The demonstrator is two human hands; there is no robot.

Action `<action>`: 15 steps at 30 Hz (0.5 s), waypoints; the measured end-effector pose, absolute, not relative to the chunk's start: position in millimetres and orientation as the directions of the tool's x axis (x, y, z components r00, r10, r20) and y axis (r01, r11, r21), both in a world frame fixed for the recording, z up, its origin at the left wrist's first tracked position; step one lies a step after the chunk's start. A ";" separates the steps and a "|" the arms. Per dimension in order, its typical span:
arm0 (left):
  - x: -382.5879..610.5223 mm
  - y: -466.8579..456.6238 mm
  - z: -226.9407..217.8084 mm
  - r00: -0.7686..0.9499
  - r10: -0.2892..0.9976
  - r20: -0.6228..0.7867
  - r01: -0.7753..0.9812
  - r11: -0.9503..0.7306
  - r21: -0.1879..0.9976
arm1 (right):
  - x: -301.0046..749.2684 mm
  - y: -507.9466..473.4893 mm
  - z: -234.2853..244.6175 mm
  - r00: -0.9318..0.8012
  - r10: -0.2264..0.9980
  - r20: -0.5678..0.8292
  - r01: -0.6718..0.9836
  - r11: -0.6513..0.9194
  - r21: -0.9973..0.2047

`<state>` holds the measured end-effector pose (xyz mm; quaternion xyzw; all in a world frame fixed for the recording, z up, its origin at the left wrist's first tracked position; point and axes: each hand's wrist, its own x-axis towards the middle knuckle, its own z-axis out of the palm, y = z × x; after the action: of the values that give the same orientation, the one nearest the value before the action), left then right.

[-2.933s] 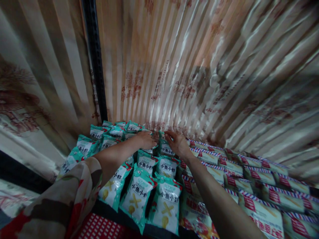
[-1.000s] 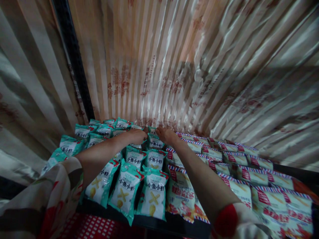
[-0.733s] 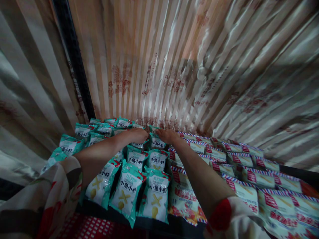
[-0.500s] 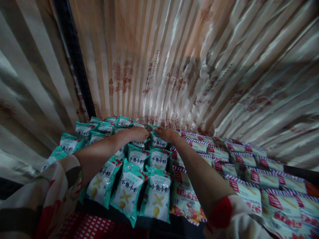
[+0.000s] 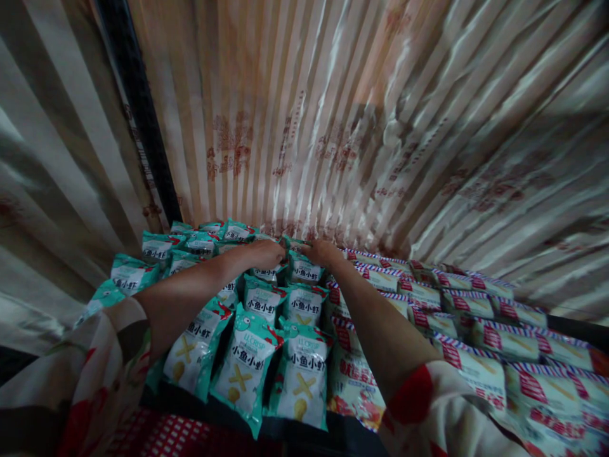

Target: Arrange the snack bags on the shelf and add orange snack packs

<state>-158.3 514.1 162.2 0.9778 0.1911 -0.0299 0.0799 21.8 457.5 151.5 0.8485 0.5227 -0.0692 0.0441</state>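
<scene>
Rows of teal and white snack bags [image 5: 247, 371] lie overlapping on a shelf. Both my arms reach to the back row. My left hand [image 5: 265, 252] rests curled on top of a rear teal bag [image 5: 263, 274], fingers bent down over it. My right hand [image 5: 320, 252] pinches the top edge of a neighbouring teal bag [image 5: 304, 271] right beside the left hand. The fingertips of both hands are partly hidden by the bags.
Red, white and blue striped snack packs [image 5: 476, 330] fill the shelf to the right. A striped, glossy curtain [image 5: 333, 127] hangs behind the shelf. A black upright post [image 5: 137, 127] stands at the left. A red perforated basket [image 5: 171, 435] sits below the front edge.
Both hands have stayed at the back row of teal bags, shifting only slightly. The view has dropped and swung a little to the right since the earliest frame.
</scene>
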 end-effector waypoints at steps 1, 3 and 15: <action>-158.5 514.0 162.6 0.926 0.366 -0.089 0.376 -0.916 0.143 | 21.0 457.4 152.6 0.453 0.876 -0.163 0.888 -0.459 0.003; -158.8 513.6 163.5 0.929 0.360 -0.086 0.369 -0.919 0.139 | 19.6 457.5 154.2 0.467 0.871 -0.154 0.881 -0.473 0.000; -157.7 513.8 163.7 0.933 0.347 -0.091 0.357 -0.921 0.154 | 24.5 460.7 149.2 0.464 0.881 -0.098 0.885 -0.466 -0.002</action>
<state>-157.7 513.8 163.7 0.9796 0.1797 -0.0308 0.0840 24.5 460.7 149.2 0.8551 0.5162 -0.0426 0.0246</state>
